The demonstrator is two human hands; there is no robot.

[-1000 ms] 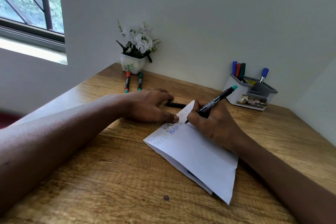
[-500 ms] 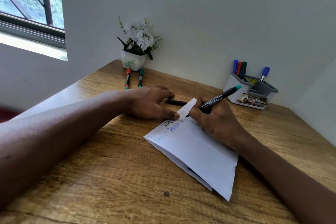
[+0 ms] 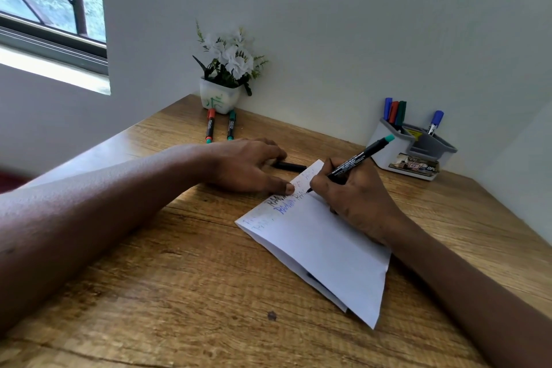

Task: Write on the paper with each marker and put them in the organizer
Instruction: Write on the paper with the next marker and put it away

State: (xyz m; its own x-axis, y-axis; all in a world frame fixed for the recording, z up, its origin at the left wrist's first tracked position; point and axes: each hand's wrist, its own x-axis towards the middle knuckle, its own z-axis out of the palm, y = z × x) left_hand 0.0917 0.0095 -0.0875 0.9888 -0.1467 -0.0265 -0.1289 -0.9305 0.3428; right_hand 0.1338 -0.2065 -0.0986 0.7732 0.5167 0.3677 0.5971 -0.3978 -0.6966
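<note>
— While the left hand (image 3: 248,167) lies on the surface (image 3: 179,293), what is it doing?

— Steadying. Its fingers are relaxed and hold nothing, and the thumb presses the far edge of the paper (image 3: 325,248). A short black piece (image 3: 289,165), probably a cap, lies by the fingertips. I cannot tell whether they touch it.

— And behind that hand?

— An orange-capped marker (image 3: 210,125) and a green-capped marker (image 3: 231,125) lie side by side in front of the flower pot (image 3: 220,97). I'd judge both are waiting their turn.

— The paper itself?

— It is folded and lies aslant, with lines of black, blue and paler writing at its far end.

— The right hand (image 3: 358,203)?

— It is curled round a black marker (image 3: 363,155) with a teal end, in a writing grip. The tip is down on the paper, just beside the left thumb. So the step in hand is writing with this one.

— Where does it go afterwards?

— Into the organizer (image 3: 380,143), which stands by the wall to the right, well apart from the paper. Three markers (image 3: 395,113) stand upright in its left compartment and a blue one (image 3: 435,121) further right.

— What does the next move call for?

— In my judgement: finish the line, lift the tip and fit the black piece on if it is the cap. That needs both hands. Then comes a reach right to drop the marker upright into a compartment. The two by the pot would follow.
</note>
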